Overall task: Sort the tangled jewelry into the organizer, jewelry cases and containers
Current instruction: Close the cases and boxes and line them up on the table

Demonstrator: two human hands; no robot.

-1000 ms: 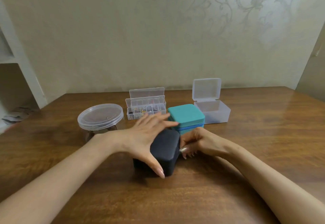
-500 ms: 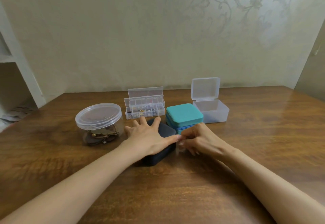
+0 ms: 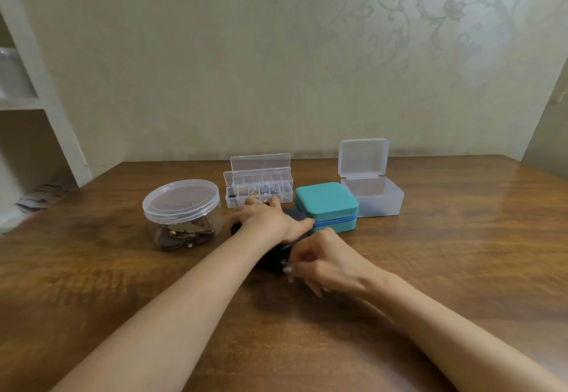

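A dark jewelry case (image 3: 273,257) lies on the wooden table (image 3: 430,268), mostly hidden under my hands. My left hand (image 3: 270,221) rests flat on its lid with fingers spread. My right hand (image 3: 322,261) has curled fingers that pinch the small metal zipper pull (image 3: 287,268) at the case's near right corner. A teal jewelry case (image 3: 327,204) sits shut just behind, touching the dark one. The clear compartment organizer (image 3: 259,188) stands open behind my left hand with small pieces inside.
A round clear jar (image 3: 181,207) with a lid holds tangled jewelry at the left. An open frosted plastic box (image 3: 373,196) stands at the right of the teal case. A white shelf (image 3: 40,99) is at the far left. The wall runs along the table's back edge.
The dark case was laid down flat and slid back against the teal case. My left hand flattened on its lid. My right hand moved along the case's side toward me with the zipper pull.
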